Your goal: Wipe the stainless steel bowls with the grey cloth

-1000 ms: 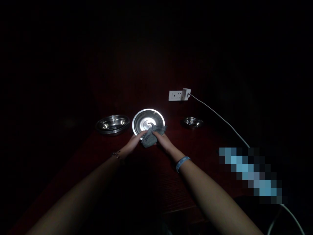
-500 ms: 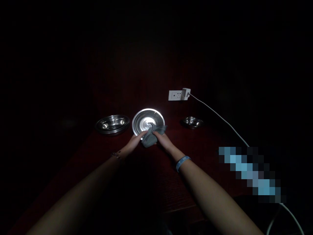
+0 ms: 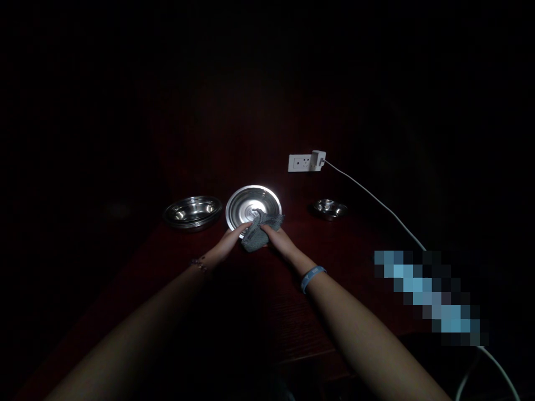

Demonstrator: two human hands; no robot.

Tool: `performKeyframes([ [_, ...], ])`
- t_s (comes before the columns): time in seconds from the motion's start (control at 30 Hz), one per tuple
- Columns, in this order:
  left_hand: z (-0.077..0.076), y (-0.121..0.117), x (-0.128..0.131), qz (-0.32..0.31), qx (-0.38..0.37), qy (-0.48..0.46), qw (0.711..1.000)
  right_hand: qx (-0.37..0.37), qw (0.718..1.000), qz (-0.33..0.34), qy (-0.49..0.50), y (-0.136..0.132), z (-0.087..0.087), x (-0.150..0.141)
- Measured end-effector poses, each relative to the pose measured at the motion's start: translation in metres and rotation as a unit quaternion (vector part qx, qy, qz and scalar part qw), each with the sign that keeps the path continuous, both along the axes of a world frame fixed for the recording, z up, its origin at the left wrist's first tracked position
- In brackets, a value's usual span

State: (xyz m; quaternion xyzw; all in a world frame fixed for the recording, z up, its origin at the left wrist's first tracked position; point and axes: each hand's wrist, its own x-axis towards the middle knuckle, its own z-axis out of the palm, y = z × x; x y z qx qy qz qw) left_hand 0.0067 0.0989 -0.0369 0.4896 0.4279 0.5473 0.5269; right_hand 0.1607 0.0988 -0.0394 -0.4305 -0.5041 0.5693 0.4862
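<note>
A steel bowl (image 3: 253, 201) stands tilted in front of me, its shiny inside facing my view. A crumpled grey cloth (image 3: 258, 235) lies against its near rim. My left hand (image 3: 229, 240) and my right hand (image 3: 281, 240) meet at the cloth from either side, their fingers pressed into it. The lower rim of the bowl is hidden behind the cloth and my fingers. A beaded bracelet (image 3: 199, 265) circles my left wrist, and a blue wristband (image 3: 312, 279) circles my right.
A second steel bowl (image 3: 192, 213) sits to the left and a smaller one (image 3: 330, 209) to the right on the dark red wooden table (image 3: 292, 317). Behind them is a white socket strip (image 3: 300, 162) with a plugged-in charger (image 3: 318, 160), its white cable (image 3: 376, 203) running right. A pixelated blue patch (image 3: 430, 295) covers the lower right.
The grey cloth has shifted and changed shape slightly against the bowl. My hands stay almost in the same place.
</note>
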Motion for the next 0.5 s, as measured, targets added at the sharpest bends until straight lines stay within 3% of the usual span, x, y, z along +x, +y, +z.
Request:
performKeyframes([
  [0.23, 0.0047, -0.0051, 0.0036, 0.016, 0.009, 0.025, 1.000, 0.009, 1.000, -0.006, 0.002, 0.0021, -0.0026, -0.0004],
  [0.5, -0.0003, 0.0000, -0.0018, -0.014, 0.001, 0.035, 0.999, -0.006, 1.000, -0.002, -0.008, -0.0028, 0.0039, -0.0005],
])
